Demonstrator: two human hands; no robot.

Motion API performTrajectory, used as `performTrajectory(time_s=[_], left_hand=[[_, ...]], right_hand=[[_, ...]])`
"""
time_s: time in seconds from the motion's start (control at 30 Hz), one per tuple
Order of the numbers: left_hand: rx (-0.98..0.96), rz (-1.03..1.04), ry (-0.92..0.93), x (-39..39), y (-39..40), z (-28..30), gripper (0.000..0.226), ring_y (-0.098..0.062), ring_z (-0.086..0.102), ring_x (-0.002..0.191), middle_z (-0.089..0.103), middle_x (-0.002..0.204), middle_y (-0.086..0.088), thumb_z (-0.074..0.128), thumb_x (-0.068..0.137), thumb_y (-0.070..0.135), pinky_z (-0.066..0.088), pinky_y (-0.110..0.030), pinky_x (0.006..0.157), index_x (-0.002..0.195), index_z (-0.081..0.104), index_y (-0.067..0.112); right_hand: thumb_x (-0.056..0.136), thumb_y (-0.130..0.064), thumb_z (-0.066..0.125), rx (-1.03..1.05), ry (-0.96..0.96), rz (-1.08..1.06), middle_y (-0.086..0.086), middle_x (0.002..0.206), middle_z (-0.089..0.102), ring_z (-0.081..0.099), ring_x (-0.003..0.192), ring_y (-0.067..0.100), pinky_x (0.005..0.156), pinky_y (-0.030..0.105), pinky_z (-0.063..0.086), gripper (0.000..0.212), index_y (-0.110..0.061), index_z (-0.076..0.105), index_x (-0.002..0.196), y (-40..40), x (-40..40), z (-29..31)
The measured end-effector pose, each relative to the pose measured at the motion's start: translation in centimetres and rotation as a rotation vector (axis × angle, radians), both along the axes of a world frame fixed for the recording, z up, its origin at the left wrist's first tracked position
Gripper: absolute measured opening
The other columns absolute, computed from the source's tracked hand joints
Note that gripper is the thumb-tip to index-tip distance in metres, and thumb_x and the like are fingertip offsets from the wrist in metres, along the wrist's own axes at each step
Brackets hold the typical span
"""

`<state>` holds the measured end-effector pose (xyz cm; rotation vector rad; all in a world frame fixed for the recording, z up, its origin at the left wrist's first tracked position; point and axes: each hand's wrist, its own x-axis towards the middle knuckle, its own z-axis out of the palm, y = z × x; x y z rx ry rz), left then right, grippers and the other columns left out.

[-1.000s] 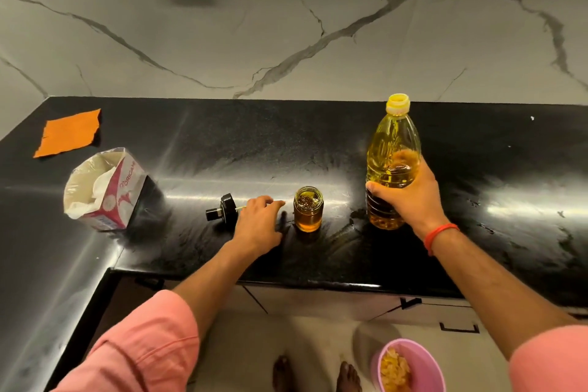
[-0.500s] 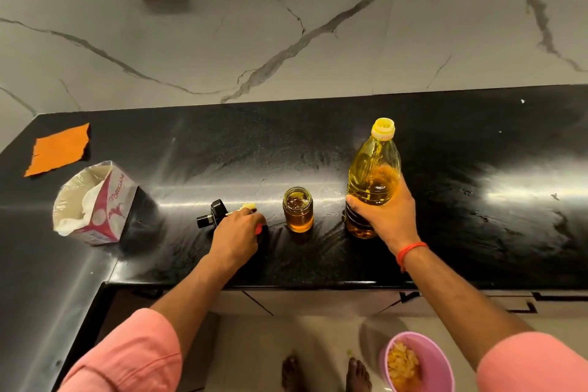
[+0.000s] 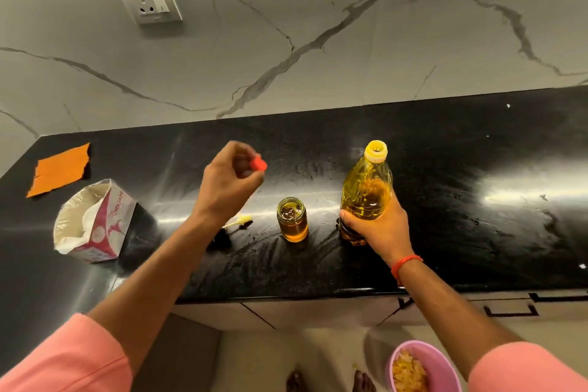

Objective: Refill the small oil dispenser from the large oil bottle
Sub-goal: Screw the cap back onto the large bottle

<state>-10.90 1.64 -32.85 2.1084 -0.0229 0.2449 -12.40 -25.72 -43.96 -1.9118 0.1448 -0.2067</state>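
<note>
Gripping the large clear plastic oil bottle with the yellow neck low around its body, the right hand keeps it standing upright on the black stone countertop. Its top looks uncapped, with the yellow opening showing. The left hand is raised above the counter, fingers curled, pinching a small red cap at the fingertips. The small glass oil dispenser jar sits open on the counter just left of the big bottle, partly filled with amber oil. The dispenser's black pump top with its pale tube lies on its side under the left forearm. Further left there's a white and pink tissue box and an orange cloth. A pink bowl of something yellow sits down on the floor.
</note>
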Motion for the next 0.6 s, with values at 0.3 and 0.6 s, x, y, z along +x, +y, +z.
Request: performTrajectory(time_s=[0.3,0.6], left_hand=[[-0.361,-0.339,-0.037,-0.1,-11.1,4.5,0.058,-0.021,0.07,0.114,0.073,0.119,-0.008,0.079,0.085,0.003,0.051,-0.047,0.106,0.137,0.054,0.011],[-0.473,-0.321,0.047,-0.1,-14.3,2.8,0.058,-0.022,0.068,0.117,0.073,0.12,-0.008,0.078,0.085,0.001,0.051,-0.05,0.106,0.137,0.056,0.015]], right_hand=[[0.062,-0.033,0.096,-0.004,0.029,0.005,-0.008,0.119,0.069,0.064,0.109,0.006,0.093,0.013,0.046,0.083,-0.025,0.055,0.134,-0.1,-0.1,0.0],[0.062,-0.036,0.095,0.013,0.048,0.009,-0.008,0.123,0.067,0.063,0.114,0.006,0.102,0.022,0.047,0.088,-0.026,0.051,0.138,-0.2,-0.1,-0.1]])
